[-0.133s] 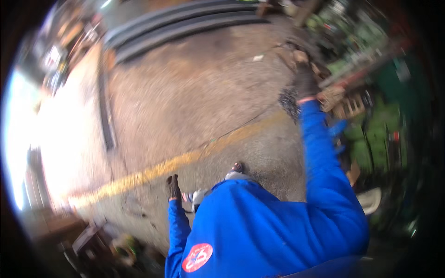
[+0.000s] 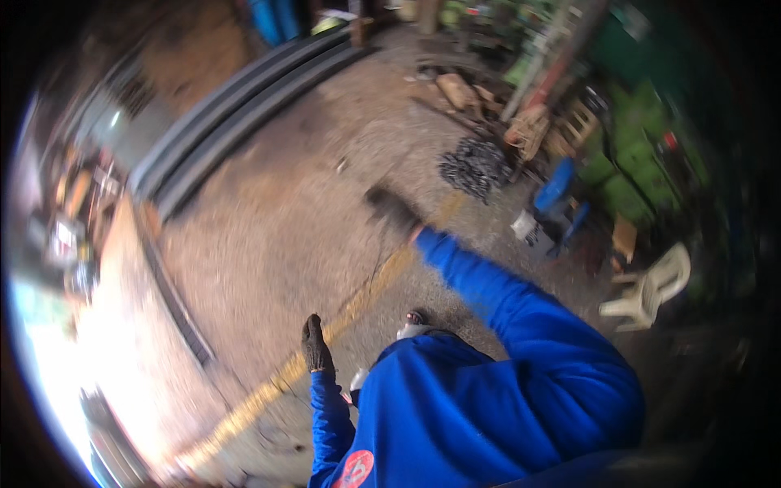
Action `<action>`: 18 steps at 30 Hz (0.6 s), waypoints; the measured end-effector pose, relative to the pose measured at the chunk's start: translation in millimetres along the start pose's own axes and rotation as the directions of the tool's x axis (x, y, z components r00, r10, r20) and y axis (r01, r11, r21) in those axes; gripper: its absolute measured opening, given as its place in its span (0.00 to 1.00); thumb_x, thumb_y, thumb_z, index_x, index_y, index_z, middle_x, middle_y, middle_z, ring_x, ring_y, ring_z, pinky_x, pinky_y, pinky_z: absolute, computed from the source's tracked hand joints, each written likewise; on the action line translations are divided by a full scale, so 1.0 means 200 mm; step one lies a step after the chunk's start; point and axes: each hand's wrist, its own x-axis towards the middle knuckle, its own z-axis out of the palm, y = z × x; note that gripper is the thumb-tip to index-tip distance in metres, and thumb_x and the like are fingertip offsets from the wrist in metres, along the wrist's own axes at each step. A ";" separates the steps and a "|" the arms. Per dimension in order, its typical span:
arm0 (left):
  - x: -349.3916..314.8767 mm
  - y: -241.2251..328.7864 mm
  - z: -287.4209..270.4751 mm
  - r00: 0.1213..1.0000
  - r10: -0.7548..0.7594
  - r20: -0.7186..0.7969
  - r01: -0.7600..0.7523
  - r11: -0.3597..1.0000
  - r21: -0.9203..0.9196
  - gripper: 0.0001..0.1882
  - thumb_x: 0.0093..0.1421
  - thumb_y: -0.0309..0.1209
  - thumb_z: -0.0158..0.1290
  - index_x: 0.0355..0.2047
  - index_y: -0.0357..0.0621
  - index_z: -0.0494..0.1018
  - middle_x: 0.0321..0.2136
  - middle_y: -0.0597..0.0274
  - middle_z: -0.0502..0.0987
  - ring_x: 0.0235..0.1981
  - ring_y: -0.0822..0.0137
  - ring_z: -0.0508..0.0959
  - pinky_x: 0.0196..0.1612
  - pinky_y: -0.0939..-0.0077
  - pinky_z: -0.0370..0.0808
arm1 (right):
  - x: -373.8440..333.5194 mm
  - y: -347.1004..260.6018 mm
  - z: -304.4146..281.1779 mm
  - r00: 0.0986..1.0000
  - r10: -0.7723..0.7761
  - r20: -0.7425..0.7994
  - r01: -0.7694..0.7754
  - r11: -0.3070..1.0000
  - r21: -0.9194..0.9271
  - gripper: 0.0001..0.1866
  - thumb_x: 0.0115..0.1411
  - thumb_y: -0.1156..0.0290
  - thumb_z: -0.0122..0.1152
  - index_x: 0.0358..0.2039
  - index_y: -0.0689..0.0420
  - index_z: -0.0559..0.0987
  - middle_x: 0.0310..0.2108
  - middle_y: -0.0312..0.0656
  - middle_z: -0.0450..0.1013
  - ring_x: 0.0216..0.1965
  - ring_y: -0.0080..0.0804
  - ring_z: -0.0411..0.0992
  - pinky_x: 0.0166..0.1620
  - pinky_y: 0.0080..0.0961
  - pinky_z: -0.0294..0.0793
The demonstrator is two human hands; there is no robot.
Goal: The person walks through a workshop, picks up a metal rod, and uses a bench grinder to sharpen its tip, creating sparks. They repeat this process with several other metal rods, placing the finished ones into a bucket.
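My left hand (image 2: 316,345), in a dark knitted glove, hangs low at my left side above the yellow floor line (image 2: 281,378). Its fingers stretch forward and nothing shows in it. Out in front of me is my right hand (image 2: 394,213), also gloved in dark cloth, over the brown concrete floor (image 2: 268,236). Motion blurs its fingers, so their shape is unclear. Both arms wear blue sleeves. A heap of dark chain (image 2: 476,169) lies on the floor beyond my right hand.
Long grey steel beams (image 2: 252,110) lie at the far left. A flat metal strip (image 2: 175,301) runs along the floor at left. On the right stand a cream plastic chair (image 2: 643,297), a blue object (image 2: 556,185) and green machinery (image 2: 626,154). A coil of rope (image 2: 527,132) hangs near the chain.
My right hand has swung left, away from the chain heap, which shows more fully. The view has turned right, bringing the chair into full sight. My left hand stays low at my side.
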 end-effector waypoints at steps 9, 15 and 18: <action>0.64 0.74 1.12 0.944 -0.040 0.328 0.121 0.966 -0.230 0.24 0.63 0.44 0.44 0.47 0.34 0.67 0.20 0.66 0.70 0.26 0.71 0.73 0.31 0.71 0.70 | -0.38 -0.17 0.02 0.996 0.028 0.084 0.072 0.307 -0.949 0.21 0.63 0.64 0.48 0.57 0.48 0.68 0.53 0.51 0.66 0.53 0.44 0.66 0.57 0.33 0.65; 0.79 0.78 1.71 0.743 0.104 0.662 -0.269 0.951 0.152 0.13 0.62 0.33 0.43 0.40 0.37 0.71 0.22 0.64 0.69 0.21 0.73 0.70 0.23 0.75 0.69 | -0.23 -0.40 -0.76 0.887 0.182 -0.425 -0.249 0.963 -0.107 0.31 0.57 0.40 0.53 0.44 0.58 0.72 0.35 0.49 0.76 0.36 0.43 0.75 0.44 0.35 0.75; 0.76 0.54 2.01 0.118 0.440 0.890 -0.850 0.509 -0.139 0.11 0.61 0.28 0.42 0.40 0.42 0.72 0.34 0.57 0.76 0.29 0.63 0.75 0.35 0.70 0.72 | -0.25 -0.65 -0.90 0.745 0.323 -0.583 -0.158 0.936 0.316 0.31 0.54 0.37 0.55 0.38 0.56 0.71 0.34 0.50 0.75 0.32 0.45 0.75 0.39 0.41 0.77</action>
